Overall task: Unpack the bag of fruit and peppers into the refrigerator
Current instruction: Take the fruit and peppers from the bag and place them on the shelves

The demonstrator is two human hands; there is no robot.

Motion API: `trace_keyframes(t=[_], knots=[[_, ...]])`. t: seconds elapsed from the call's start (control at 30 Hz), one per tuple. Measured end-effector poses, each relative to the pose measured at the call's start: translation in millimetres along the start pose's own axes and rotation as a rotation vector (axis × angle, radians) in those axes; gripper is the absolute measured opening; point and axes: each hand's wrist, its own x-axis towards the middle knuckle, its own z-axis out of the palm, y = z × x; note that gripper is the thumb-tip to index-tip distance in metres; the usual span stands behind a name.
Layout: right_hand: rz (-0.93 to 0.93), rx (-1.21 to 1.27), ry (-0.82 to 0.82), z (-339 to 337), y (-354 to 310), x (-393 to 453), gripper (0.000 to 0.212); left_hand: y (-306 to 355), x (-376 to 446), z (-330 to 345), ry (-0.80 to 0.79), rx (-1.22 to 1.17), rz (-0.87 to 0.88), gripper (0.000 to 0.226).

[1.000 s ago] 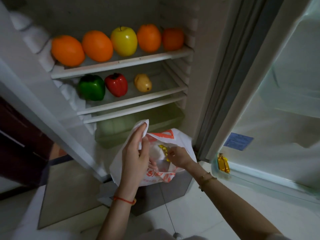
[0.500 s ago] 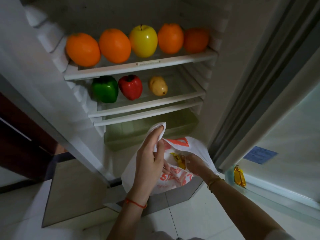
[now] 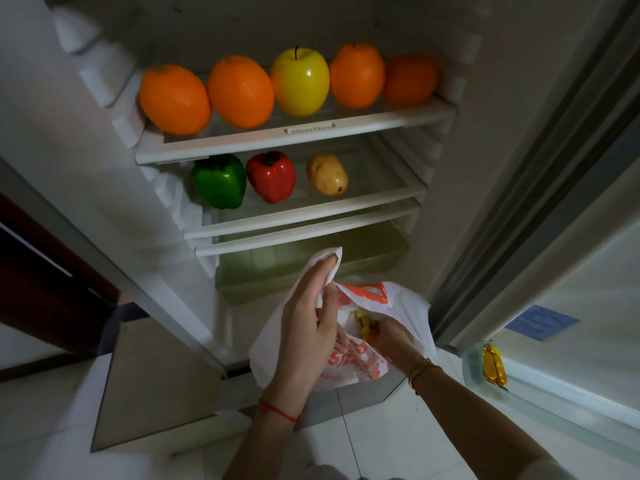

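Left hand [image 3: 304, 323] pinching the raised rim of a white plastic bag with orange print [image 3: 401, 310] at the open white refrigerator [image 3: 294, 140] foot, right hand [image 3: 394, 337] inside it, fingers curled round a small yellow item [image 3: 362, 322], oranges and yellow apple [image 3: 299, 85] on far shelf, green pepper [image 3: 219, 180], red pepper [image 3: 271, 176], potato [image 3: 327, 174] on nearer shelf.

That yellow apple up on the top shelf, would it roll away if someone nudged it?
Probably it would roll a little: the yellow apple looks round and glossy, so likely slippery. It sits wedged between two oranges, which should stop sideways rolling. Forward, the top shelf shows only a low front edge.
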Motion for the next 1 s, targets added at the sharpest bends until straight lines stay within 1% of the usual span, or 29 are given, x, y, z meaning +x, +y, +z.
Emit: trace_keyframes(t=[0.1, 0.17, 0.23, 0.3, 0.33, 0.4, 0.47, 0.53, 0.6, 0.67, 0.7, 0.77, 0.83, 0.87, 0.93, 1.0], knots=[[0.039, 0.025, -0.038, 2.6, 6.6, 5.0, 0.018, 0.5, -0.8, -1.1, 0.015, 0.006, -0.003, 0.052], [0.003, 0.029, -0.087, 0.5, 2.1, 0.3, 0.015, 0.5, -1.5, -1.8, 0.023, 0.013, -0.001, 0.05], [-0.004, 0.193, -0.113, -4.4, -15.7, -15.9, 0.01, 0.1, -2.0, -2.7, 0.025, 0.014, 0.002, 0.052], [-0.018, 0.367, -0.164, -10.1, -29.8, -27.7, 0.015, -0.2, -2.1, -3.5, 0.026, 0.018, 0.005, 0.055], [-0.036, 0.387, -0.169, -12.1, -35.0, -30.4, 0.017, -0.3, -2.2, -3.8, 0.027, 0.018, 0.009, 0.055], [-0.045, 0.351, -0.169, -14.8, -39.4, -30.5, 0.018, 0.4, -2.6, -4.3, 0.033, 0.017, 0.017, 0.054], [-0.04, 0.218, -0.161, -14.3, -40.2, -27.4, 0.019, 2.1, -3.0, -4.9, 0.036, 0.017, 0.016, 0.055], [-0.032, 0.1, -0.122, -10.6, -37.3, -21.8, 0.016, 3.8, -3.6, -5.6, 0.037, 0.009, 0.018, 0.056], [-0.05, -0.046, -0.078, -4.9, -31.5, -17.1, 0.02, 4.8, -4.2, -6.7, 0.04, 0.005, 0.028, 0.057], [-0.04, -0.107, -0.078, 0.2, -24.6, -14.4, 0.021, 4.4, -4.9, -7.5, 0.047, 0.004, 0.021, 0.058], [-0.032, -0.092, -0.099, 1.6, -23.5, -15.4, 0.019, 4.0, -5.3, -7.8, 0.05, 0.002, 0.015, 0.057], [-0.043, -0.002, -0.149, 3.9, -22.7, -18.0, 0.006, 4.5, -6.4, -8.4, 0.055, -0.001, 0.004, 0.058], [-0.058, 0.058, -0.17, 5.7, -24.2, -18.8, 0.016, 5.4, -7.1, -8.8, 0.056, -0.008, 0.007, 0.058], [-0.046, 0.071, -0.15, 7.4, -24.4, -17.7, 0.017, 5.9, -7.4, -9.0, 0.056, -0.013, 0.01, 0.058], [-0.002, 0.081, -0.074, 8.6, -25.1, -15.8, 0.002, 5.8, -7.7, -9.1, 0.056, -0.017, 0.015, 0.057], [0.051, 0.052, -0.016, 10.7, -18.8, -7.8, 0.012, 6.0, -7.3, -9.3, 0.057, -0.013, 0.016, 0.059]])
